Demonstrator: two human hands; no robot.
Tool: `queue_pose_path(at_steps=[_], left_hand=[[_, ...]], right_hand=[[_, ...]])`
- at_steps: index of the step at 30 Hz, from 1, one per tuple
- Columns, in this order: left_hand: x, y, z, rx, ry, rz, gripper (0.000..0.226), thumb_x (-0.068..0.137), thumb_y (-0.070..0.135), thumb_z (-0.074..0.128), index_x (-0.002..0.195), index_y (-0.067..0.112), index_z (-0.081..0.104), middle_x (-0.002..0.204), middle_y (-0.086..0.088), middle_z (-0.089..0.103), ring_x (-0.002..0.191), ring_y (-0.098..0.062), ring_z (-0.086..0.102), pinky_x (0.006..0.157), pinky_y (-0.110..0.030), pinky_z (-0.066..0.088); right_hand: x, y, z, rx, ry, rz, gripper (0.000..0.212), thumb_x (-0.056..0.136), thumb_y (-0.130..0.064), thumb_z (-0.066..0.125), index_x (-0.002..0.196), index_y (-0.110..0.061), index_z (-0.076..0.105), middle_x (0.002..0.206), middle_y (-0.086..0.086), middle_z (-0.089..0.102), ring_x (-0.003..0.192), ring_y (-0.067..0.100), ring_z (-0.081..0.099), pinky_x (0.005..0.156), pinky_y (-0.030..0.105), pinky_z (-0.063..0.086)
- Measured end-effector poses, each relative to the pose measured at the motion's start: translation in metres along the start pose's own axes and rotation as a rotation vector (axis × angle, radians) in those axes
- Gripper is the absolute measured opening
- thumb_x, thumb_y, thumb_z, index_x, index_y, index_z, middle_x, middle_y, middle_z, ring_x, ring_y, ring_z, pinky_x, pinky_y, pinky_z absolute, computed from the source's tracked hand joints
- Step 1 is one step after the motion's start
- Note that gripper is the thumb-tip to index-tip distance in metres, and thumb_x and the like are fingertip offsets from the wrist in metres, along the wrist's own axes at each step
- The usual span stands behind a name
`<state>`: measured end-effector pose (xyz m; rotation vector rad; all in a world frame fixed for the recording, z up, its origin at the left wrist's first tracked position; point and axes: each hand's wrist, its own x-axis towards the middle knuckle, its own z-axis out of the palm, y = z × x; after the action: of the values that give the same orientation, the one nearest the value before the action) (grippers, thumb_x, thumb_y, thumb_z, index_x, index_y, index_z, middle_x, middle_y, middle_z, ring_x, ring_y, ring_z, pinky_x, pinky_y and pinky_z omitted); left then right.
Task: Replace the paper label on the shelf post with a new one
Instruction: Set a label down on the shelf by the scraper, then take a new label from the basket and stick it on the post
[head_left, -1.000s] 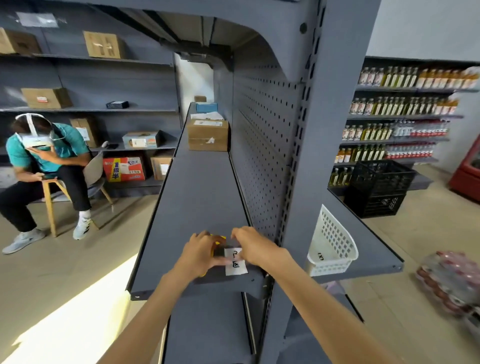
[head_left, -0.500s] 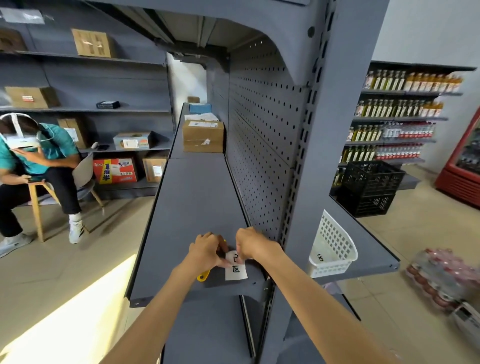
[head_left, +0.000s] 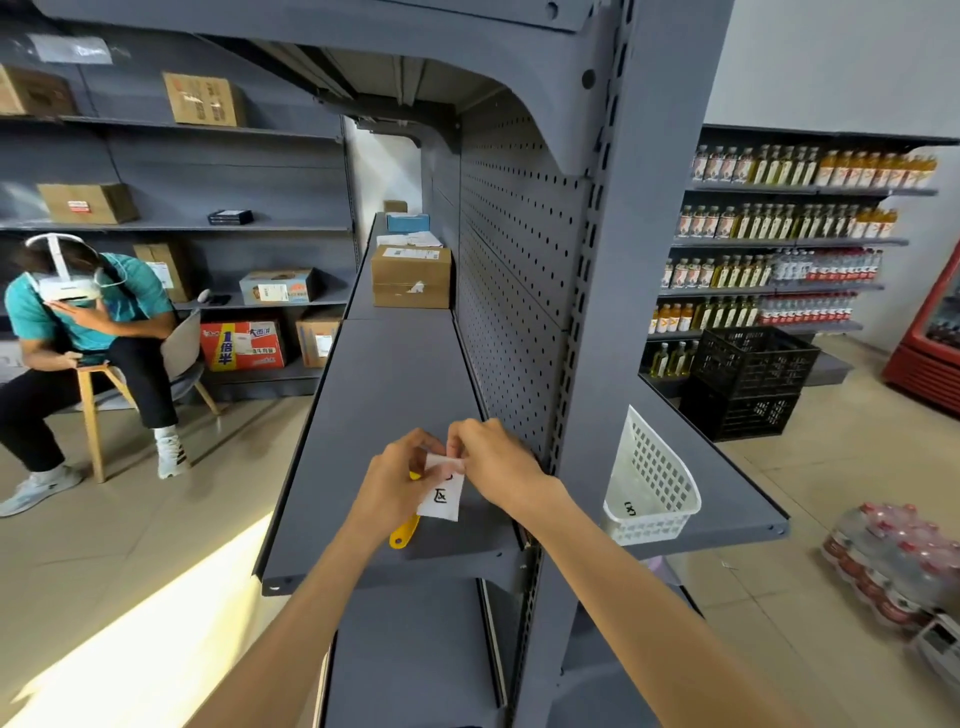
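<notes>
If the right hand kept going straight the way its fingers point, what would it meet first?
The right hand points left, so it would likely meet the left hand first, across the paper label they both pinch; depth is hard to judge.

One head-worn wide-angle view only, so no second view shares the scene; it looks forward and down along the grey shelf (head_left: 395, 395), close to its near end; the shelf post (head_left: 613, 322) rises just right of that shelf and fills the frame's centre; left of the post an aisle recedes; right of the post stand bottle racks (head_left: 779, 234), well apart; straight lines bow toward the edges.
</notes>
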<state>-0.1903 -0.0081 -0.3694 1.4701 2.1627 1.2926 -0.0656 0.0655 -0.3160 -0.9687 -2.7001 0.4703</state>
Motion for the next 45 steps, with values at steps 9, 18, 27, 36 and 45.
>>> queue_pose_path(at_steps=[9,18,27,36,45], left_hand=[[-0.011,0.075,-0.046,-0.089,0.2,0.213,0.01,0.091,0.012,0.062,0.085,0.02,0.062,0.077,-0.004,0.07,0.067,-0.021,0.066,0.056,-0.038,0.049],[-0.032,0.173,-0.045,-0.08,0.23,0.338,0.008,0.095,0.018,0.056,0.091,0.023,0.061,0.075,0.002,0.066,0.065,-0.013,0.063,0.054,-0.024,0.046],[-0.046,0.231,-0.009,-0.058,0.182,0.371,0.013,0.096,0.023,0.054,0.087,0.031,0.057,0.077,0.001,0.063,0.07,-0.018,0.061,0.056,-0.022,0.043],[-0.045,0.253,0.026,-0.09,0.118,0.392,0.021,0.095,0.017,0.056,0.099,0.037,0.055,0.085,0.003,0.064,0.071,-0.017,0.064,0.057,-0.02,0.047],[-0.049,0.265,0.05,-0.115,-0.014,0.479,0.017,0.092,0.016,0.061,0.098,0.03,0.053,0.096,0.009,0.061,0.08,-0.02,0.065,0.068,-0.048,0.054]], right_hand=[[-0.033,-0.026,-0.079,-0.097,0.257,-0.181,0.025,0.093,0.001,0.056,0.11,-0.018,0.059,0.102,0.013,0.067,0.091,0.037,0.066,0.069,0.041,0.054],[-0.082,0.005,-0.15,0.163,0.394,-0.261,0.008,0.095,-0.024,0.059,0.089,-0.024,0.062,0.079,0.002,0.072,0.076,0.029,0.069,0.073,0.045,0.058],[-0.119,0.058,-0.201,0.221,0.284,-0.297,0.01,0.096,-0.02,0.06,0.092,-0.024,0.068,0.078,-0.009,0.075,0.08,0.011,0.071,0.082,0.044,0.059],[-0.132,0.098,-0.215,0.187,0.296,-0.235,0.009,0.091,-0.027,0.066,0.087,-0.028,0.074,0.072,-0.016,0.077,0.076,0.005,0.072,0.082,0.042,0.059],[-0.136,0.121,-0.226,0.111,0.198,-0.214,0.01,0.087,-0.029,0.063,0.087,-0.03,0.073,0.069,-0.021,0.076,0.077,0.005,0.072,0.084,0.041,0.059]])
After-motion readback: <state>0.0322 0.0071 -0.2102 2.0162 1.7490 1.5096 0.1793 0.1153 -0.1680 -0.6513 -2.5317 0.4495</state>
